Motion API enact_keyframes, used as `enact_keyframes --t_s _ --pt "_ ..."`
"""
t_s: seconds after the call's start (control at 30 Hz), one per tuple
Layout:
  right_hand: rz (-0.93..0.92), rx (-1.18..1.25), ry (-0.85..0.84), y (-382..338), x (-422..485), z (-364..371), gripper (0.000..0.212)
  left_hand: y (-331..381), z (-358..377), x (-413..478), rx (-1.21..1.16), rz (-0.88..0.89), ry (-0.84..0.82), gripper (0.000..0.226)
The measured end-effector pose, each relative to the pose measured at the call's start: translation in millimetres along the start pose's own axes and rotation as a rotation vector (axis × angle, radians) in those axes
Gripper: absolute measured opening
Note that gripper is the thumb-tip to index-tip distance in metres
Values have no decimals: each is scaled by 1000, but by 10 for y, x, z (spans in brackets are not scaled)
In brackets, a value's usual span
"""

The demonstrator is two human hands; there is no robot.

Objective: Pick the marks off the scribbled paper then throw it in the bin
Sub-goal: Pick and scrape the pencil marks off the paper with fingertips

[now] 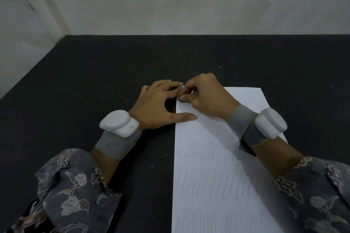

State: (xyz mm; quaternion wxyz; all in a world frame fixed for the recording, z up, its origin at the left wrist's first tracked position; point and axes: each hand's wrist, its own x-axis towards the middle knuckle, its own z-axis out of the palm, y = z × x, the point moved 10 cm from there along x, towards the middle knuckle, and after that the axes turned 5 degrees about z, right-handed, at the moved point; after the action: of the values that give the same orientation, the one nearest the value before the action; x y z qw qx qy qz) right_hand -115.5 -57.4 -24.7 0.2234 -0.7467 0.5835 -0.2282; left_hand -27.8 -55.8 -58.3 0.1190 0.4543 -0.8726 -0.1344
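The scribbled paper (217,166) lies flat on the black desk (94,81), right of centre in the head view. Its long axis runs from the person's body toward the far wall, with one short edge at the far end and the near end passing out of the frame at the bottom. Rows of faint slanted pencil strokes cover most of the visible sheet; the far strip near the top edge appears paler, with small specks on it, which suggests that removal of the marks has started there, though this is a judgement. The left hand (159,104) rests at the left long edge near the far corner, with fingers spread and fairly straight; its thumb presses flat on the paper and holds it down. The right hand (204,96) sits over the far-left corner with fingers curled and thumb and fingertips pinched together at the sheet surface; a small dark item shows at the thumb tip, but what it is cannot be told. Most rows remain to be cleared. The sheet is not yet lifted or crumpled, and no bin is in view, so disposal remains outstanding.
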Motion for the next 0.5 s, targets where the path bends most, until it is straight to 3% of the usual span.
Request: enact_keyframes --t_s 0.13,0.27,0.4,0.5 --pt "21 -30 71 43 26 -89 15 -7 7 3 14 -12 -7 109" --pt "-21 -31 -17 -24 -8 -5 13 -1 -6 -4 -6 2 11 102" --pt "11 -39 71 38 26 -89 13 2 16 10 18 -8 -10 108" --pt "-19 -37 21 -16 4 -14 13 3 3 7 0 0 3 102"
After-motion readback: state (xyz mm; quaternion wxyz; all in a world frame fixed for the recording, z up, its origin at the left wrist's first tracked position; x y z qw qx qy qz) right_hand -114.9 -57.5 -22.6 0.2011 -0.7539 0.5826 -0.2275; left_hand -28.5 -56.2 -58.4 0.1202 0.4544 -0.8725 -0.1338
